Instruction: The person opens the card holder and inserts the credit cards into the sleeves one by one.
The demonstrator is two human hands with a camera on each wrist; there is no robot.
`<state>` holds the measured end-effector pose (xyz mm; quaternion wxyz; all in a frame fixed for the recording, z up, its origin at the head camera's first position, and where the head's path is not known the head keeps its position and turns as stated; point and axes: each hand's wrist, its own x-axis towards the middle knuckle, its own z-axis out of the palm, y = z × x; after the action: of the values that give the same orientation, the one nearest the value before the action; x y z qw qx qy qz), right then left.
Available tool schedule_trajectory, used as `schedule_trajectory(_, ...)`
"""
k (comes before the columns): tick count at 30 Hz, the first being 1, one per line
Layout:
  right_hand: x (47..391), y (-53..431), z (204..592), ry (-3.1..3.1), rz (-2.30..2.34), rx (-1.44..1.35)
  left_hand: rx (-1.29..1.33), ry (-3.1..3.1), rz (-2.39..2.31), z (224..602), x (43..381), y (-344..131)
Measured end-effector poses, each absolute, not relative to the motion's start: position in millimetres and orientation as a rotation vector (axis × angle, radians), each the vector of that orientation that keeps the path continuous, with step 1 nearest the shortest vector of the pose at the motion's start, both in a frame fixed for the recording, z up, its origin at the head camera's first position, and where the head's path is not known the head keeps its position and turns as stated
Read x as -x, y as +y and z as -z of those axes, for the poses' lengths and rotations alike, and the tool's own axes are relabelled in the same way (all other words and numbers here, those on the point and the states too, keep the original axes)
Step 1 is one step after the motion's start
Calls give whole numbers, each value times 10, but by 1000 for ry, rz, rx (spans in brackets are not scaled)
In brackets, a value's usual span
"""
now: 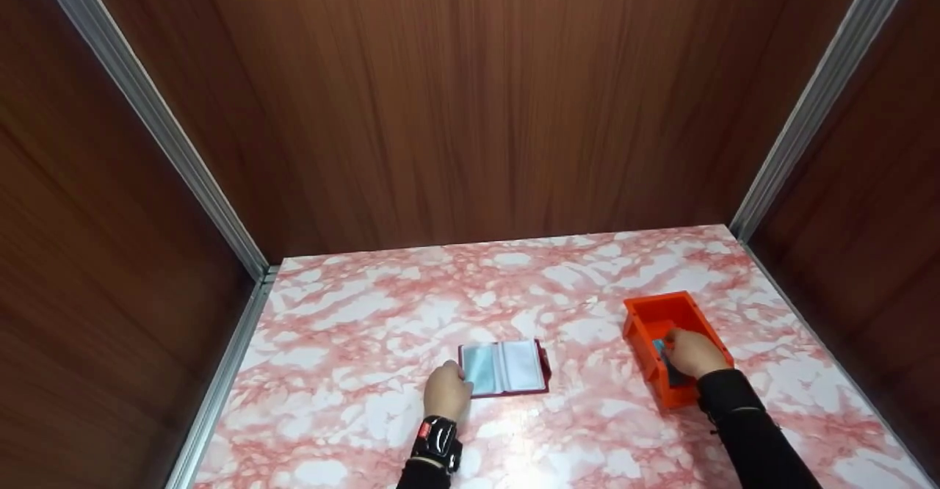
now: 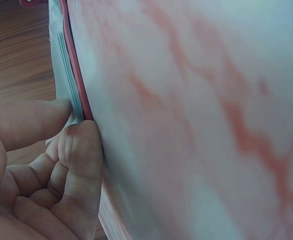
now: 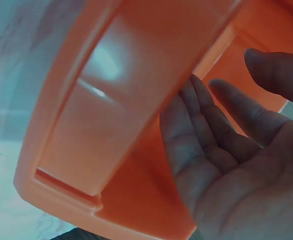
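A small card holder booklet with a dark red cover lies spread on the table, clear sleeves showing. My left hand pinches its left edge; in the left wrist view, the thumb is on the sleeves and a curled finger is at the red cover. Over on the right, my right hand reaches into an orange plastic bin. Beside its fingers, a bit of blue and something dark show inside. The right wrist view has the thumb apart from loosely bent fingers, nothing between them.
The tabletop has a pink and white marbled pattern. Brown wood-grain panels enclose it at the back and both sides, with metal rails at the corners. Between booklet and bin lies a stretch of tabletop.
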<state>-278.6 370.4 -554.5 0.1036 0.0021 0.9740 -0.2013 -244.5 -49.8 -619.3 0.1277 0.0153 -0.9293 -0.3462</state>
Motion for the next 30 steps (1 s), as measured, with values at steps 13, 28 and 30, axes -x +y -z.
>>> schedule_trajectory(13,2772,3701,5573,2866,545,-32,-42,-2693,1018,6190,2437,-496)
schedule_trajectory(28,2776,3699,5586,2822,619,-80,31,-2611,969,6187,2410,-508)
schedule_trajectory(30,2775,3696,5581,2815,625,-91,38,-2598,970,6184,2405,-507)
